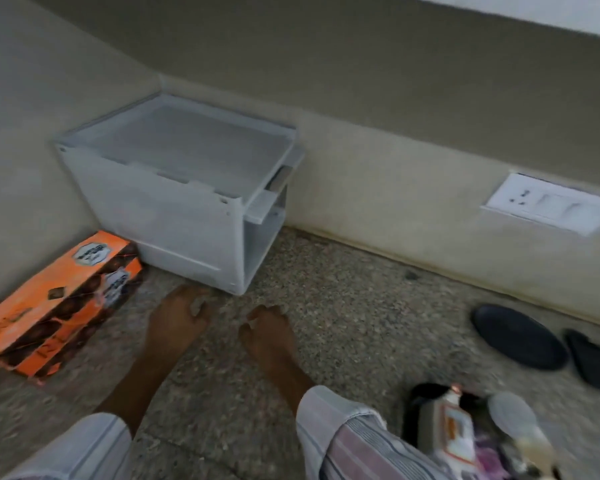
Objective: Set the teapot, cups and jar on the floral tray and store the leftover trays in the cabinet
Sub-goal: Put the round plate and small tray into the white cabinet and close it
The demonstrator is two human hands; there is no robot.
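- Sleeves sit closest to the camera, one on each arm, made of soft cloth with thin stripes. Both arms reach forward and down toward the floor.
- Speckled stone floor (pixel 343 306) comes next and is the biggest thing. It looks hard, gritty and grey-brown, and everything rests on it.
- Plain beige wall (pixel 395 98) runs behind it, smooth and flat, with a white socket plate (pixel 548 203) set low on it.
- White cabinet (pixel 184 188) is a boxy shape of thin pale plastic, pushed into the corner so it stays out of the way. Its open side faces right, and I think the trays go in there.
- Orange box (pixel 61 303) is flat cardboard with brown round pictures on it. It leans by the left wall, touching the cabinet's bottom corner.
- Dark oval tray (pixel 518 336) lies flat near the wall on the right, smooth and black. A second dark tray (pixel 593 358) lies just beside it. These look like the leftover ones, not put away yet.
- Cluster at the bottom right edge is blurry. I can make out a white jar (pixel 452 431) with an orange label, a pale round thing, and something purple under them that may be the floral tray. I cannot see a teapot clearly.
- Left hand (pixel 179 315) hovers just in front of the cabinet, fingers curled loosely, holding nothing.
- Right hand (pixel 267 329) is beside it, a little apart, fingers also loosely curled and holding nothing.
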